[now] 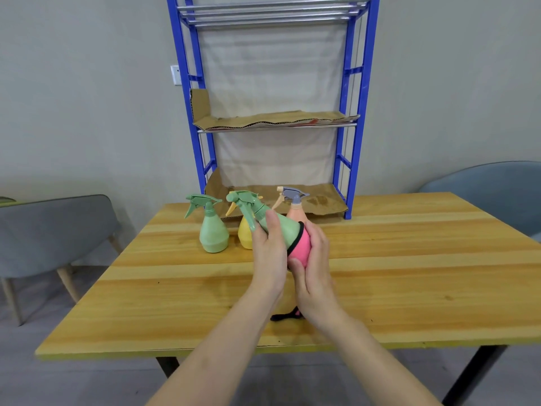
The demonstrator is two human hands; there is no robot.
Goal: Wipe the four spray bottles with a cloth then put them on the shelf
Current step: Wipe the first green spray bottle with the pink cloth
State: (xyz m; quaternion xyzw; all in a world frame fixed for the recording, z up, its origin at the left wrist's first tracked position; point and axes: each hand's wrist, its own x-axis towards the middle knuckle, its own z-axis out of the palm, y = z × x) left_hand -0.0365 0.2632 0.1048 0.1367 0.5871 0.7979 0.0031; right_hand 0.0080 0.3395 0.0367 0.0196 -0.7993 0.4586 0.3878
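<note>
A grey wall is seen behind the table, whose pale wooden top fills most of the view. A blue shelf is stood at the table's far edge, and two of its tiers are lined with cardboard. Two grey chairs are set off the table, a left chair and a right chair. Four bottles are counted. Three are stood at the table's far middle: a green bottle, a yellow bottle and a peach bottle. The fourth, the held bottle, is tilted above the table's centre. One pink cloth is wrapped round its base. The held bottle is gripped by the left hand, and the cloth is clasped against it by the right hand. Open wood is seen along the table's near edge and toward its right side.
</note>
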